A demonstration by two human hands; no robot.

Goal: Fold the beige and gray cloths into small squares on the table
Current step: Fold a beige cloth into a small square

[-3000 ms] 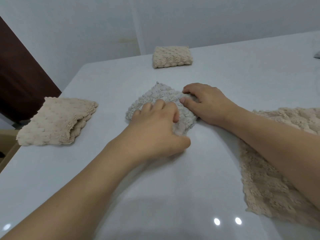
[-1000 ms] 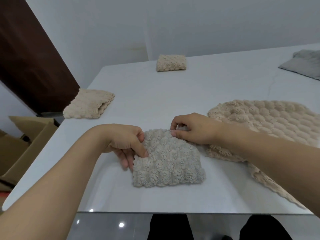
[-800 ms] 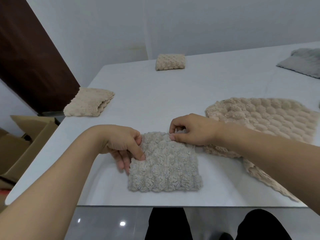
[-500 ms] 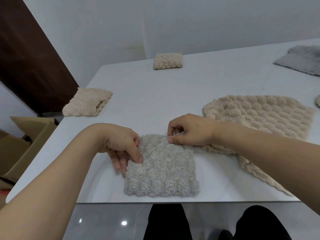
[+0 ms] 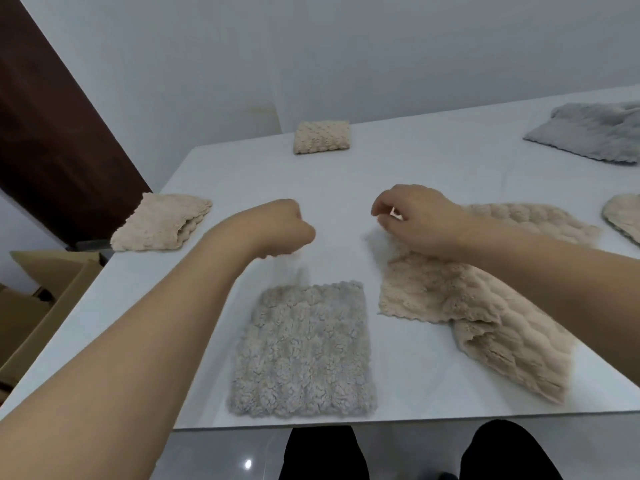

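A gray cloth [image 5: 301, 351], folded into a small rectangle, lies flat by the near edge of the white table [image 5: 433, 174], and neither hand touches it. My left hand [image 5: 278, 228] hovers beyond the cloth's far left corner with its fingers curled, holding nothing. An unfolded beige cloth [image 5: 485, 317] lies rumpled to the right of the gray one. My right hand [image 5: 414, 218] sits over that cloth's far left edge with curled fingers and seems to grip the blurred, lifted edge.
A folded beige cloth [image 5: 161, 221] sits at the table's left edge and a smaller folded one [image 5: 322, 136] at the far edge. An unfolded gray cloth [image 5: 588, 136] and another beige cloth [image 5: 623, 216] lie far right. Cardboard boxes [image 5: 45, 306] stand on the floor to the left.
Both hands have let go of the folded gray cloth and risen away from it. My right hand has gone to the beige cloth, which is now rumpled and pulled closer.
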